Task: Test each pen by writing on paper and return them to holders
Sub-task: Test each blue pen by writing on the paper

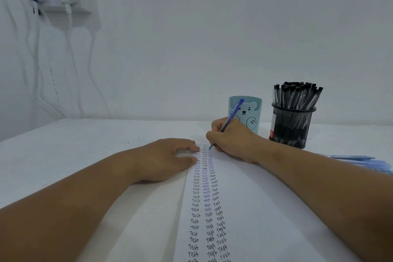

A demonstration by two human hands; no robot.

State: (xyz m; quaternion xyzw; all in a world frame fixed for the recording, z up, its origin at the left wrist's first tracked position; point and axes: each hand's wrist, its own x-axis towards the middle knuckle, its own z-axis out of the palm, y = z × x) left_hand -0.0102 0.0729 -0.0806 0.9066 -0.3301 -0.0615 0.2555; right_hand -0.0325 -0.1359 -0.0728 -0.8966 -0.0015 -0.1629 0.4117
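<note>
The right hand [230, 140] holds a blue pen [228, 121] with its tip on the paper [255, 208], at the top of three rows of "Test" words. The left hand [170, 158] lies flat on the paper's edge. Behind stand a blue bear cup [253, 112] and a black mesh cup [292, 125] full of black pens [297, 95].

A blue pen [228, 121] is leaning toward one o'clock, tip touching white paper [251, 208] bearing three columns of "Test"; at two o'clock are standing a teal bear holder [252, 112] and a black mesh holder [292, 126] crowded with black pens [297, 95].
</note>
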